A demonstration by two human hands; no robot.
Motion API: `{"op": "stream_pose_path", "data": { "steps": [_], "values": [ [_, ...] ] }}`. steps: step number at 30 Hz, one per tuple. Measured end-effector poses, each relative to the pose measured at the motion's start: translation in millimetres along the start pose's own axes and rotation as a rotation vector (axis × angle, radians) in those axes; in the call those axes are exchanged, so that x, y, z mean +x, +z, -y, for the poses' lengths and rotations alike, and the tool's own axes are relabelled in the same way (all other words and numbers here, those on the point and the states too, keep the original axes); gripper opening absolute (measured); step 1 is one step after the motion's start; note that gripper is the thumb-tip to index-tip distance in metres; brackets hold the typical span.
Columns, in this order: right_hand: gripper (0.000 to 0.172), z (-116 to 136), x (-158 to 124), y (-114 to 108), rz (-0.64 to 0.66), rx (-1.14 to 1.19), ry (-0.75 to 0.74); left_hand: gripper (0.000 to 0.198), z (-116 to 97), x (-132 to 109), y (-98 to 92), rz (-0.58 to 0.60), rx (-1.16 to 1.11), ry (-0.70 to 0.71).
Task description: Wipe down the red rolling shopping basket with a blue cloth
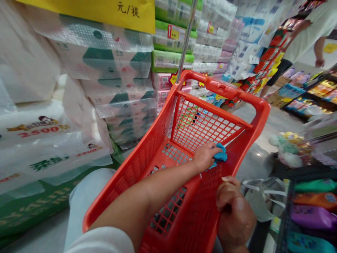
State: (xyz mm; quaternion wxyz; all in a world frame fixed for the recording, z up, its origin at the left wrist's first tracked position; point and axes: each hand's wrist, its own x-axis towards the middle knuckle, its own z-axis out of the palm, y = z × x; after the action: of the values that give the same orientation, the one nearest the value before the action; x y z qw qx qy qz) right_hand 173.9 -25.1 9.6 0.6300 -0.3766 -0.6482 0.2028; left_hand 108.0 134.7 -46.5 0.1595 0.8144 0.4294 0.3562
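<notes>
A red plastic shopping basket cart with grid panels stands tilted in front of me. My left hand reaches down inside it, closed on a crumpled blue cloth. The cloth lies against the inner right wall, near the handle end. My right hand is curled over the right rim of the cart, fingers bent; part of its grip is hidden. The cart's handle is at the far end, with a metal pole rising behind its left corner.
Stacked tissue packs rise on the left and behind the cart, under a yellow sign. Another person stands at the upper right. Colourful bottles and a pale bag are close on the right.
</notes>
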Motion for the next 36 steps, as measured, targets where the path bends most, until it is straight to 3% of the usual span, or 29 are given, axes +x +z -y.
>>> {"op": "stream_pose_path", "data": {
  "steps": [4, 7, 10, 13, 19, 24, 28, 30, 32, 36],
  "values": [
    [0.045, -1, 3, 3, 0.008, 0.002, -0.053, 0.045, -5, 39, -27.5, -0.133, 0.135, 0.003],
    [0.044, -2, 5, 4, 0.014, -0.005, -0.066, 0.036, -4, 49, -26.1, -0.063, 0.246, 0.090],
    [0.045, -2, 6, 3, 0.007, -0.015, -0.039, 0.022, 17, 18, -9.7, 0.087, 0.311, 0.132],
    [0.045, -3, 6, 3, 0.020, -0.018, -0.041, 0.016, 48, -16, -5.4, 0.190, 0.364, 0.060],
    [0.042, -5, 9, 6, 0.010, -0.007, -0.064, 0.031, 82, -26, -34.9, 0.241, 0.455, -0.129],
    [0.039, -4, 9, 7, 0.011, -0.013, -0.076, 0.027, 105, -59, -51.8, 0.359, 0.524, -0.307],
    [0.034, -3, 11, 6, 0.047, -0.022, -0.107, 0.036, 126, -67, -70.2, 0.336, 0.623, -0.485],
    [0.032, -3, 13, 7, 0.044, -0.024, -0.117, 0.039, 125, -61, -69.7, 0.334, 0.664, -0.547],
    [0.031, -3, 14, 8, 0.030, -0.026, -0.121, 0.039, 112, -55, -57.8, 0.367, 0.667, -0.536],
    [0.029, -2, 12, 8, 0.023, -0.010, -0.132, 0.035, 77, -58, -24.2, 0.510, 0.557, -0.310]
  ]
}}
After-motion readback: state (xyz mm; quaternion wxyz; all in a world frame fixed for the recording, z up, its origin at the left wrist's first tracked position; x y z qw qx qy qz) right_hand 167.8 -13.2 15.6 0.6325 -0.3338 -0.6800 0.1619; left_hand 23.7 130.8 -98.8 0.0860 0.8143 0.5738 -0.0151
